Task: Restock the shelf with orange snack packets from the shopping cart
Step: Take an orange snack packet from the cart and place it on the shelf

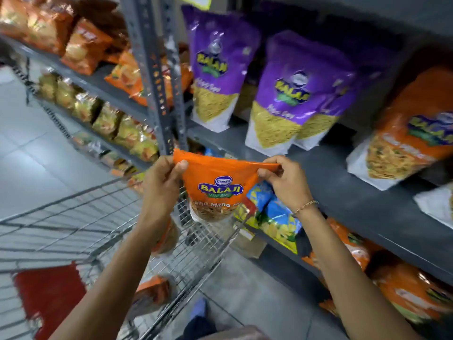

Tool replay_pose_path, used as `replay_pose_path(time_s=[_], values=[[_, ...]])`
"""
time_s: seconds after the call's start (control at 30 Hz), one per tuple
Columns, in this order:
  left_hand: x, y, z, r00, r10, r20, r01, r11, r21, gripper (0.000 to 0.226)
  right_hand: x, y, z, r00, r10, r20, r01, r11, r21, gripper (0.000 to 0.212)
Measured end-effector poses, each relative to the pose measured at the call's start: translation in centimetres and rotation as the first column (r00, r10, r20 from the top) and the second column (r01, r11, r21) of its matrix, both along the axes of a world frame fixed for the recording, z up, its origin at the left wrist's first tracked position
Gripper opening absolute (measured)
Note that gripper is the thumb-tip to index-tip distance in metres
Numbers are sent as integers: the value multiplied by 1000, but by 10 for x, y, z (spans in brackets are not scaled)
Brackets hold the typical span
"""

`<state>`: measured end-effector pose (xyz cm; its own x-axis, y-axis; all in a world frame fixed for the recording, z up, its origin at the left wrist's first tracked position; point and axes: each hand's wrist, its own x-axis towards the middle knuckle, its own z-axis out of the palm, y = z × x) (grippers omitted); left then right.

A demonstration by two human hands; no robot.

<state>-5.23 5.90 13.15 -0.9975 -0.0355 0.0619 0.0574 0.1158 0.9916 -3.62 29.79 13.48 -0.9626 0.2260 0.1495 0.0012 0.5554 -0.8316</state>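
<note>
An orange snack packet (218, 190) with a blue logo hangs upright in front of me, above the far corner of the wire shopping cart (103, 217). My left hand (161, 177) pinches its top left corner and my right hand (284, 180) pinches its top right corner. Two more orange packets (152, 293) lie inside the cart, partly hidden by my left arm. The grey shelf (343, 182) runs along the right, with another orange packet (414, 133) standing on it at the far right.
Two purple packets (294, 94) stand on the shelf just beyond my hands. Blue and yellow packets (274, 214) and orange ones fill the lower shelf. A grey slotted upright (157, 77) divides the racks. Orange and yellow bags line the left racks. A red flap (49, 295) sits in the cart.
</note>
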Motion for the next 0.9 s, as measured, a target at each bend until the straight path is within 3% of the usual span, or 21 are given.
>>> replay_pose_path(time_s=[0.17,0.33,0.53,0.63,0.7,0.9], values=[[-28,71,60,961,-188,-201,206,976,72,15,47,49,58,954,-211,-211,155,955,-252,16],[-28,169,106,870,-376,-318,422,902,87,17,90,110,92,804,-470,-364,308,853,-421,10],[3,283,124,800,-519,-302,574,808,132,22,137,199,108,671,-632,-387,430,757,-492,2],[16,324,124,791,-551,-268,597,790,140,17,156,239,107,612,-684,-397,483,720,-498,21],[22,346,122,793,-566,-223,601,788,135,14,164,258,108,596,-698,-398,505,711,-490,31],[30,384,114,792,-591,-157,610,778,150,17,162,299,99,618,-717,-323,531,684,-501,22]])
